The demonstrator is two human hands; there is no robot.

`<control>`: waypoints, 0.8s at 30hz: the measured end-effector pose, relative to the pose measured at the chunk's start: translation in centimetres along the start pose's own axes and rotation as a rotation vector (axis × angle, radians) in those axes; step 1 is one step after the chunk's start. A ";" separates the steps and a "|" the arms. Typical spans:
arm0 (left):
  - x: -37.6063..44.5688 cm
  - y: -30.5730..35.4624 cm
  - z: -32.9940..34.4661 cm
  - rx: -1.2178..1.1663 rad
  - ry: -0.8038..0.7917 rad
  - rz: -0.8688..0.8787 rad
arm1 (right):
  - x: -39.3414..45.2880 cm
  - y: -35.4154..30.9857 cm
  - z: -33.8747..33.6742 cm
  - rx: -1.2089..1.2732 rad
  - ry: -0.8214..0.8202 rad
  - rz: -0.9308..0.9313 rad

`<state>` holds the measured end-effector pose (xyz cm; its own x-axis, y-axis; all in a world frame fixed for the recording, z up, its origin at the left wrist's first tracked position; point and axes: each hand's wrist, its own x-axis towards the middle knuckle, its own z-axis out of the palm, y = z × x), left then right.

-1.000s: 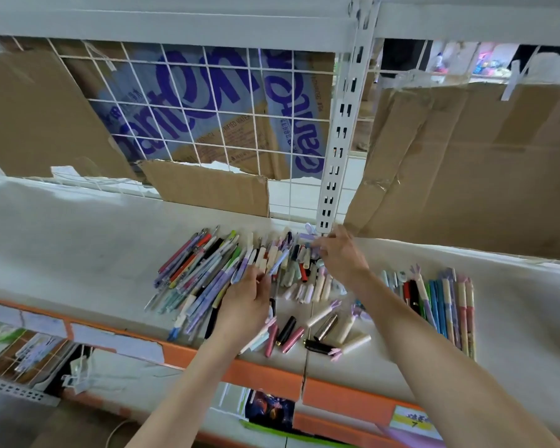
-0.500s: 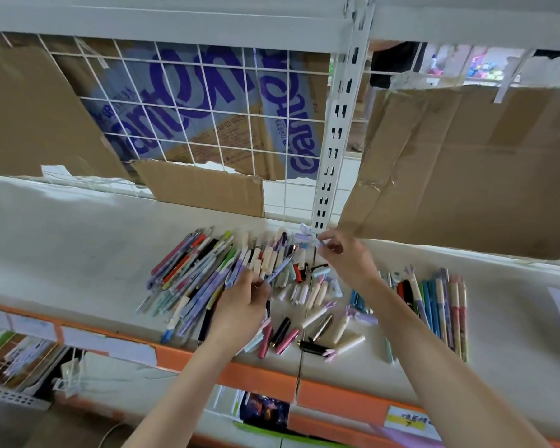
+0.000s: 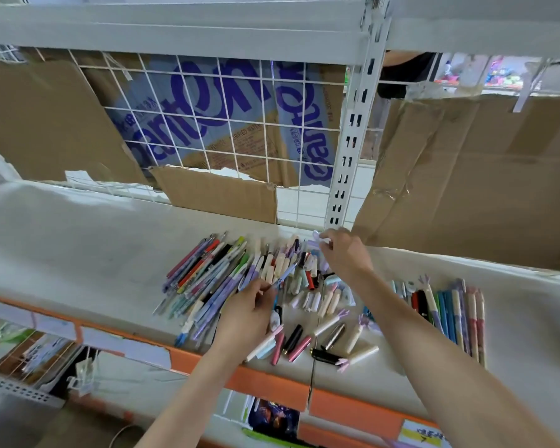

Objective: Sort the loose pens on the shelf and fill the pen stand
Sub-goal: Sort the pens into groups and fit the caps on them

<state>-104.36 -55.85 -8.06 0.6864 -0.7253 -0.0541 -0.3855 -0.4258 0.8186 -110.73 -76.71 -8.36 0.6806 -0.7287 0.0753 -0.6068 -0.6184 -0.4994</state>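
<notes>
Pens lie spread on the shelf under both hands, light, stiff and slick, best pinched mid-barrel; left hand pinches a blue pen, now lifted higher than before, while right hand pinches a small pale piece beyond the pile.

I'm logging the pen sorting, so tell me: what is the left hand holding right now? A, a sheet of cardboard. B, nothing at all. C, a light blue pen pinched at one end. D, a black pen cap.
C: the left hand pinches the lower end of a light blue pen that angles up over the pile on the shelf.
</notes>
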 end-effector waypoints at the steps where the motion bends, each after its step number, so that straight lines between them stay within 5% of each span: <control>1: 0.0 0.0 0.0 -0.001 0.005 0.008 | 0.7 -0.3 0.0 -0.049 0.012 0.028; 15: 0.6 -0.2 0.4 0.024 0.037 0.080 | 3.9 -0.8 1.4 -0.340 -0.130 0.093; 20: 0.8 -0.7 0.1 -0.004 0.023 0.016 | 0.5 0.6 -0.2 0.021 -0.019 0.014; 24: 0.9 -0.8 -0.2 0.014 0.003 0.055 | -2.8 0.6 -1.5 0.668 -0.093 0.068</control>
<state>-103.34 -56.06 -8.67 0.6654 -0.7464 -0.0077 -0.4312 -0.3928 0.8122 -113.64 -75.47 -7.58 0.7005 -0.7128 -0.0353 -0.2864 -0.2355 -0.9287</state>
